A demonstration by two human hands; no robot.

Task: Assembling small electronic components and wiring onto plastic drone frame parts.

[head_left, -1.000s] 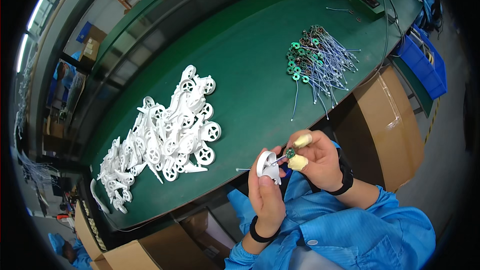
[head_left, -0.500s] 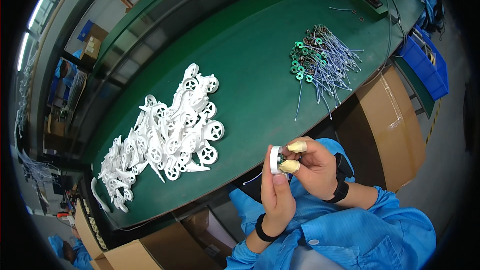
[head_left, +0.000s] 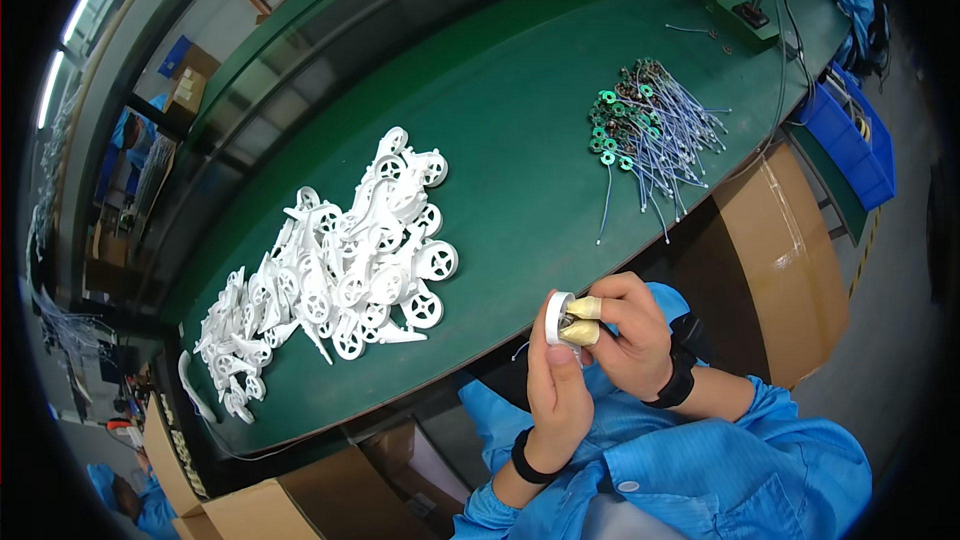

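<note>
Both my hands are raised over the near edge of a green bench (head_left: 500,130). My left hand (head_left: 556,387) grips a small white round plastic part (head_left: 553,317) from below. My right hand (head_left: 625,335), with yellowish finger cots on thumb and forefinger, presses against the same part from the right. A thin wire trails down from it between the hands. Further out on the bench lies a heap of white plastic wheel-shaped parts (head_left: 335,270) to the left, and a bundle of small green discs with blue-grey wires (head_left: 650,130) to the right.
A brown cardboard box (head_left: 770,250) stands at the bench's right, with a blue bin (head_left: 850,140) beyond it. More cardboard boxes (head_left: 260,505) sit below the bench at lower left. A fixture on a base (head_left: 740,5) stands at the far right of the bench.
Both hands have drawn back toward my body with the white part. The part now stands edge-on, with my right fingertips pressed onto it.
</note>
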